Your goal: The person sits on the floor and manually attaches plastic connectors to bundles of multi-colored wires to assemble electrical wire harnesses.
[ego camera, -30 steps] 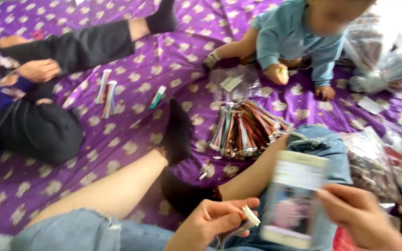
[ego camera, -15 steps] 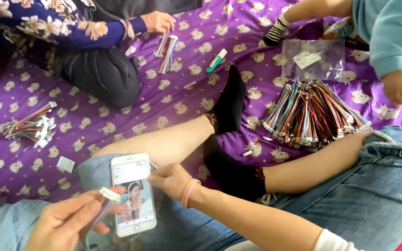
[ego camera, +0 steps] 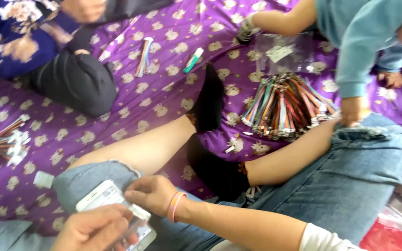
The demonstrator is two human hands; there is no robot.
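The white, flat smartphone (ego camera: 112,211) under my left hand (ego camera: 94,227) has a glossy glass face and a smooth plastic rim. On my right wrist sits a thin pink band (ego camera: 175,206) — rubbery, matt. My rolled blue jeans (ego camera: 350,176) are coarse denim, frayed at the cuff. At twelve o'clock the purple printed cloth sheet (ego camera: 164,93) looks soft and matt — at one o'clock lies a heap of shiny plastic-coated coloured wires (ego camera: 284,107).

Both hands (ego camera: 131,211) on white phone (ego camera: 112,209)
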